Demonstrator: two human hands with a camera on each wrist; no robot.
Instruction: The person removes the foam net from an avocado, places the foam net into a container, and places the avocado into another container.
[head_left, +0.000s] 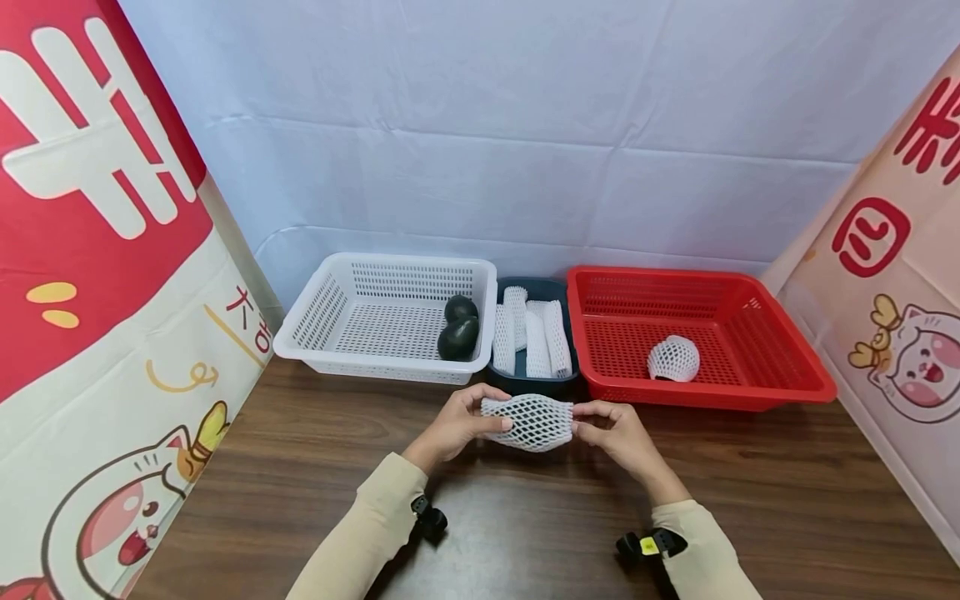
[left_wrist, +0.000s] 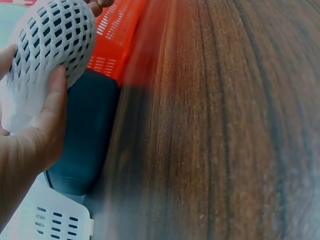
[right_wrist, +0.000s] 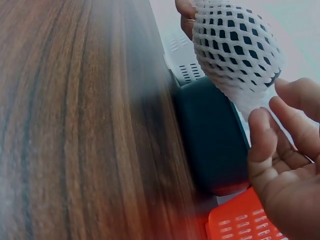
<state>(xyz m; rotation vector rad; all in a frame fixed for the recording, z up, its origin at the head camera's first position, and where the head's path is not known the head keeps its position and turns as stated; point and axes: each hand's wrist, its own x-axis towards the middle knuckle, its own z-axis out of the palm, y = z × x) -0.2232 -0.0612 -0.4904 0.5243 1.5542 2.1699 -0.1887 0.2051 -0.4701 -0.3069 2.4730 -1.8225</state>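
A white foam net sleeve (head_left: 534,422) stretches around a dark fruit, which shows through the mesh and looks like an avocado. My left hand (head_left: 460,422) grips the sleeve's left end, thumb on the near side. At the opposite end, my right hand (head_left: 617,431) pinches the net's edge between thumb and fingers. In the right wrist view, the dark skin peeks out near that end of the net (right_wrist: 237,47). Both hands hold the wrapped fruit above the table, just in front of the dark blue bin (head_left: 532,385).
Two bare avocados (head_left: 459,337) lie in the white basket (head_left: 382,329) at left. Several foam sleeves (head_left: 537,346) fill the bin. In the red basket (head_left: 660,292) at right sits one net-wrapped fruit (head_left: 675,358). All stand along the back of the wooden table (head_left: 525,517).
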